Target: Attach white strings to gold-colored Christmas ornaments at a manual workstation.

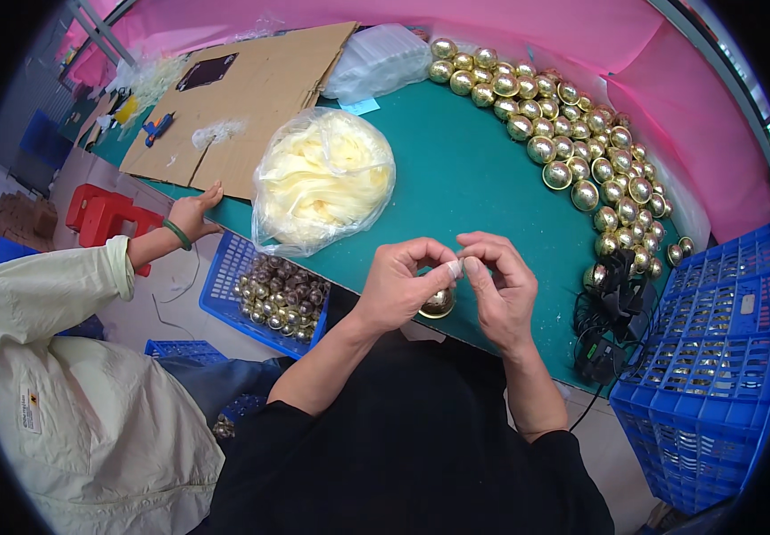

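My left hand [403,283] and my right hand [503,290] meet over the near edge of the green table. Thumbs and fingers of both are pinched together, tip to tip. Something small and whitish shows at the fingertips, too small to name; it may be a covering on the thumb. Just below them a shiny gold ball [438,305] sits at the table edge, partly hidden by my left hand. Beyond my left hand lies a clear plastic bag [322,178] filled with pale yellow, fibrous strands.
Many gold balls [572,147] spread along the table's far right side. Black cables and a device [601,358] lie beside a blue crate [706,321]. At left, another person's hand [193,217] rests by a cardboard sheet [256,98], above a blue basket [215,294] of balls.
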Available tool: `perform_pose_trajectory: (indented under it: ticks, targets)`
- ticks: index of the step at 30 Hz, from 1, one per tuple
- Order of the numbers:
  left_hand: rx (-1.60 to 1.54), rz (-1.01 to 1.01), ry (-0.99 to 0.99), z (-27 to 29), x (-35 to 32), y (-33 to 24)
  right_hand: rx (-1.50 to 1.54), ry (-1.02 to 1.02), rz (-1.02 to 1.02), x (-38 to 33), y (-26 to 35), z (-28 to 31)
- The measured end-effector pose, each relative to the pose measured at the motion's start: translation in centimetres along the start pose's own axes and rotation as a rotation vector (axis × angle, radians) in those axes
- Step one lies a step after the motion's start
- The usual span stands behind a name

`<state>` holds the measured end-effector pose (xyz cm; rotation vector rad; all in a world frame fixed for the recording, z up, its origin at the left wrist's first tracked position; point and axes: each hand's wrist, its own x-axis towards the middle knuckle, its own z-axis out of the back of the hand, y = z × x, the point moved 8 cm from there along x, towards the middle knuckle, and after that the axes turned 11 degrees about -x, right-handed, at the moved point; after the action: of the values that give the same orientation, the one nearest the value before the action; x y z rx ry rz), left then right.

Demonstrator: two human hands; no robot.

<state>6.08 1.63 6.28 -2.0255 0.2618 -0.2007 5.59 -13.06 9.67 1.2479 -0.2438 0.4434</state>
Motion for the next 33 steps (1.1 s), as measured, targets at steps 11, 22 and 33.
perform_pose_trajectory:
  ticks: [11, 22, 33]
  targets:
    - [-0.006, -0.101, -0.109, 1.0, 0.4, 1.0, -0.059, -0.032, -0.171, -1.0, -1.6, -0.6]
    - [-0.256, -0.157, -0.037, 1.9, 0.9, 3.9, 0.107, -0.068, -0.268, -1.5, -4.4, -2.2]
    - [-0.312, -0.071, -0.122, 2.0, 0.5, 4.5, 0.202, -0.136, -0.276, -2.0, -5.0, -2.7]
